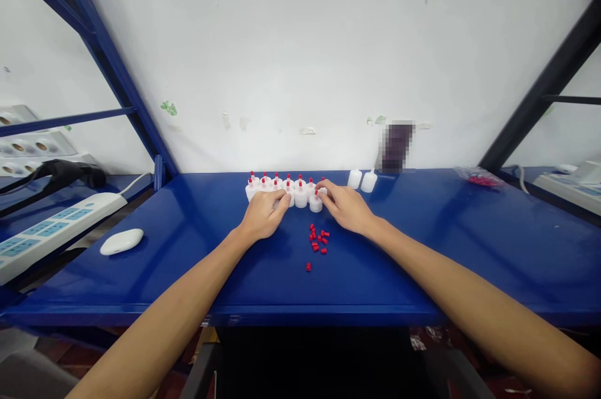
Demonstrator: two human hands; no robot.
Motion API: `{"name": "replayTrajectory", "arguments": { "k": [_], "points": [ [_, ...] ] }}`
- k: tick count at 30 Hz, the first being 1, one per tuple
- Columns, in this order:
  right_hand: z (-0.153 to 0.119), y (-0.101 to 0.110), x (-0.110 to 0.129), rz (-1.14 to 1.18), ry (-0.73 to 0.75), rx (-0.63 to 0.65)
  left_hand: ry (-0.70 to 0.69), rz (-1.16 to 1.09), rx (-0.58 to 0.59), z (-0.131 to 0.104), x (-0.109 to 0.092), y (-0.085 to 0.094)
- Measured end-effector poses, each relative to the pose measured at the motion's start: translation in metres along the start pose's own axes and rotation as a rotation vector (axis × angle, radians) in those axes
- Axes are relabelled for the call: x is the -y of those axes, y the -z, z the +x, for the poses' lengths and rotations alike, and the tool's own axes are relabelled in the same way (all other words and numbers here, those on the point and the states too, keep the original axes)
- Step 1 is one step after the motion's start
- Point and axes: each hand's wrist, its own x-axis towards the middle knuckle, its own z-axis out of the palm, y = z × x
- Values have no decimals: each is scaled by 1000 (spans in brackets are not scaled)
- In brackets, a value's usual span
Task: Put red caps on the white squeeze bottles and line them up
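Observation:
Several small white bottles (300, 196) with red tips stand in close rows at the back middle of the blue table. My left hand (264, 214) is at the front left of the rows, its thumb and fingers around the side of the bottles; what lies between them is partly hidden. At the right end, my right hand (344, 203) has its curled fingers at a white bottle (316, 203) with a red tip, and they hide part of the bottles behind. Nearer me lie several loose red caps (315, 247), one a little apart.
Two white bottles (369, 182) without red tips are at the back, right of my right hand. A clear bag with red pieces (483, 177) lies at the back right. On the left are a white oval case (122, 242) and a power strip (56, 230). Blue posts frame the table (164, 286).

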Motion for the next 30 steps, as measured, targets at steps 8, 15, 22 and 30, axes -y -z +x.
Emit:
{"name": "replayTrajectory", "arguments": {
  "k": [8, 15, 22, 30],
  "points": [
    [-3, 17, 7, 125, 194, 156, 10, 13, 34, 0, -1, -1],
    [-4, 29, 6, 258, 269, 521, 2, 27, 61, 0, -2, -2],
    [-3, 14, 5, 163, 352, 457, -4, 37, 84, -1, -1, -3],
    [-4, 9, 23, 301, 303, -24, -51, -97, 127, -2, 3, -3]
  ]
}}
